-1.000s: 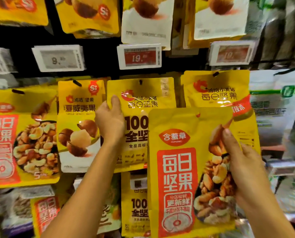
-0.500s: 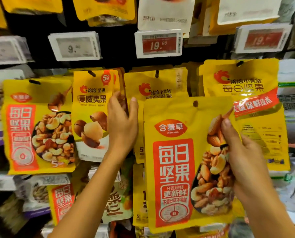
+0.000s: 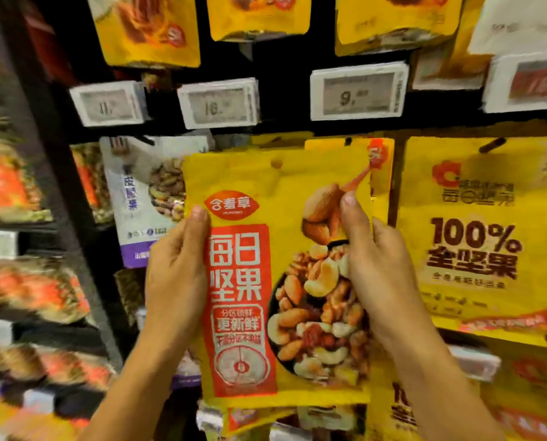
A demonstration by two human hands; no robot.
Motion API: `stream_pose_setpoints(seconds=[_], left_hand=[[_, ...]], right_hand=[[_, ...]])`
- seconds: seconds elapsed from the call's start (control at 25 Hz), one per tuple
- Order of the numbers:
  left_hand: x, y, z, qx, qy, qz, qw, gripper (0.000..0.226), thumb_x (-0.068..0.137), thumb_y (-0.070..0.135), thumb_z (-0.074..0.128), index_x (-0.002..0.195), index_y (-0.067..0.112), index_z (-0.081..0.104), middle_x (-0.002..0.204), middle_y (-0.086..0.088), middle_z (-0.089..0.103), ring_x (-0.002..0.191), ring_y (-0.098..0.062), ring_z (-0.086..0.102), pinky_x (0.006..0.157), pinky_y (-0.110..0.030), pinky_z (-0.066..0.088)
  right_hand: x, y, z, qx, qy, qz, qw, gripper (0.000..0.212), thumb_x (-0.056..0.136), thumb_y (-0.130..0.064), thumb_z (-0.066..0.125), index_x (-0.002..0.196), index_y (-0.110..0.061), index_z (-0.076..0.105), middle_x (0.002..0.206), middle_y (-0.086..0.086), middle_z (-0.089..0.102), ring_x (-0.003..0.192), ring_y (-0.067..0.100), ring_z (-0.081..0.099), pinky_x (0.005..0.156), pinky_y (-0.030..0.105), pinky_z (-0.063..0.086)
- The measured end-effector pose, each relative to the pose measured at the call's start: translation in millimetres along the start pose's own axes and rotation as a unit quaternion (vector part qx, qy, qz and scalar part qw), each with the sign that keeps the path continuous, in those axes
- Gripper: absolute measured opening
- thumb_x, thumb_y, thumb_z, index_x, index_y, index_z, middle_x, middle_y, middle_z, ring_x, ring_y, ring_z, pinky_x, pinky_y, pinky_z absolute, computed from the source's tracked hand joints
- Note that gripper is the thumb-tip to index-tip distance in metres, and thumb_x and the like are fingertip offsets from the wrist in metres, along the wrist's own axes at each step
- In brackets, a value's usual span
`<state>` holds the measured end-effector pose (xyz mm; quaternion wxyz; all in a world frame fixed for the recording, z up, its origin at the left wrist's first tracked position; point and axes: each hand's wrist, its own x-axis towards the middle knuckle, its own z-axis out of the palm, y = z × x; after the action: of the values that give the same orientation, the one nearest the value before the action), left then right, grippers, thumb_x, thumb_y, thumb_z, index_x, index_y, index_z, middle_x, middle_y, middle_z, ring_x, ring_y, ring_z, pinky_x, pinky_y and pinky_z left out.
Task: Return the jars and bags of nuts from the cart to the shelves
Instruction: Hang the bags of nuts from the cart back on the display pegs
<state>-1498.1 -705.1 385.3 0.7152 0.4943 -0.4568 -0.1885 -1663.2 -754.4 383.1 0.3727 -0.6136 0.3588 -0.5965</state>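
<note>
Item: yellow bag of mixed nuts (image 3: 275, 198), upright, print toward the camera, at frame centre, held in front of the hanging rows of the black rack (image 3: 281, 125).
Left hand: left hand (image 3: 176, 275) grips the bag's 9 o'clock edge, thumb on the front, fingers hidden behind the bag.
Right hand: right hand (image 3: 383, 268) grips the 3 o'clock edge, thumb pressed on the printed almond, fingers hidden behind.
Hang hole: hang hole (image 3: 277, 163) at the bag's 12 o'clock; no peg shows through it.
Neighbours: white and purple bag (image 3: 138, 192) at 10 o'clock; "100%" bag (image 3: 472, 243) at 3 o'clock, hanging; price tag (image 3: 358, 90) at 1 o'clock.
Done: judged, this bag is carried to the rack and raised to the row's height.
Left: judged, find the matching peg, thread the hole, let go.
Cart: not in view, so the remaining jars and bags cannot be counted.
</note>
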Motion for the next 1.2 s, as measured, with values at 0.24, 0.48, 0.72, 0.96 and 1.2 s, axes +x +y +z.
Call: stream_pose_setpoints(seconds=[0.24,0.48,0.72,0.96,1.2], left_hand=[[82,-27,-36,0.056,-0.028,-0.046,0.997,0.042,0.095,0.045,0.044,0.07,0.017,0.063,0.061,0.002,0.07,0.054,-0.01,0.066,0.057,-0.026,0.054],[116,-47,-35,0.08,-0.055,-0.06,0.994,0.041,0.093,0.05,0.045,0.073,0.019,0.065,0.063,0.005,0.071,0.054,-0.009,0.068,0.059,-0.027,0.05],[129,-56,-28,0.1,-0.058,-0.064,0.991,0.042,0.092,0.05,0.047,0.077,0.015,0.066,0.07,0.0,0.071,0.065,-0.017,0.069,0.07,-0.035,0.056],[135,-52,-26,0.09,-0.062,-0.07,0.992,0.041,0.092,0.049,0.049,0.073,0.016,0.066,0.064,0.003,0.071,0.058,-0.012,0.069,0.065,-0.03,0.054],[122,-68,-21,0.171,0.007,0.032,0.985,0.04,0.096,0.041,0.045,0.075,0.012,0.062,0.072,0.004,0.066,0.068,-0.013,0.064,0.06,-0.021,0.042]], right_hand=[[44,6,73,-0.058,0.064,0.015,0.996,0.051,0.096,-0.043,0.041,0.052,-0.02,0.032,0.042,-0.009,0.031,0.045,0.009,0.031,0.048,0.028,0.021],[62,21,91,-0.107,0.101,0.02,0.989,0.053,0.096,-0.047,0.04,0.05,-0.023,0.03,0.034,-0.009,0.036,0.041,0.007,0.033,0.047,0.028,0.021],[72,24,95,-0.143,0.118,0.04,0.982,0.052,0.096,-0.047,0.041,0.052,-0.021,0.033,0.048,-0.005,0.036,0.048,0.015,0.035,0.049,0.03,0.02],[76,21,92,-0.14,0.123,0.054,0.981,0.051,0.096,-0.045,0.042,0.053,-0.02,0.032,0.048,-0.005,0.034,0.047,0.013,0.033,0.048,0.03,0.021],[68,33,96,-0.21,0.167,-0.017,0.963,0.039,0.098,-0.042,0.04,0.066,-0.02,0.045,0.061,-0.001,0.046,0.057,0.015,0.042,0.051,0.033,0.027]])
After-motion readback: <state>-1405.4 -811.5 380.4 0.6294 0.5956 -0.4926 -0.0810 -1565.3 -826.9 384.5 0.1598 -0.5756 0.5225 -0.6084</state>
